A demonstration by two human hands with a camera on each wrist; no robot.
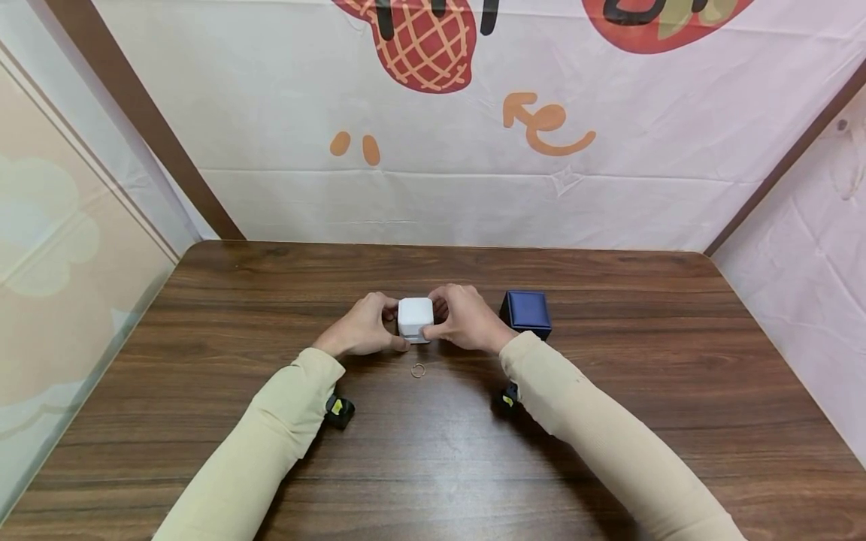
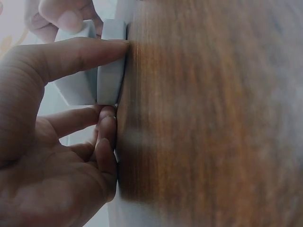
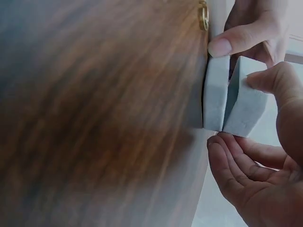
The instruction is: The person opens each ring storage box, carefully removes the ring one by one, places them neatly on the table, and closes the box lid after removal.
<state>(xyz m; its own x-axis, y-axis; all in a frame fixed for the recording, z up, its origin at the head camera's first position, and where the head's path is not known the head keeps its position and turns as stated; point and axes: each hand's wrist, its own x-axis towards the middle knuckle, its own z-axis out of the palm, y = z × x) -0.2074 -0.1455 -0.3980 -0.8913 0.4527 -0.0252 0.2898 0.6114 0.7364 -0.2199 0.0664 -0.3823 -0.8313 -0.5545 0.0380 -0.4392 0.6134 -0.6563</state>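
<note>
A small white ring box (image 1: pixel 415 314) sits on the wooden table between both hands, its lid parted slightly from the base in the wrist views. My left hand (image 1: pixel 365 327) grips the base (image 2: pixel 110 82), thumb along the front and fingers behind. With its thumb on the front of the lid (image 3: pixel 251 97) and its fingers at the back, my right hand (image 1: pixel 465 319) holds the lid. The inside of the box is hidden. A gold-coloured ring (image 1: pixel 413 372) lies on the table just in front of the box.
A dark blue box (image 1: pixel 528 309), closed, stands right of the right hand, close to that wrist. The brown table (image 1: pixel 433 466) ends at a printed white cloth (image 1: pixel 446 203) behind. Black devices sit under the left wrist (image 1: pixel 340 412) and right wrist (image 1: pixel 509 398).
</note>
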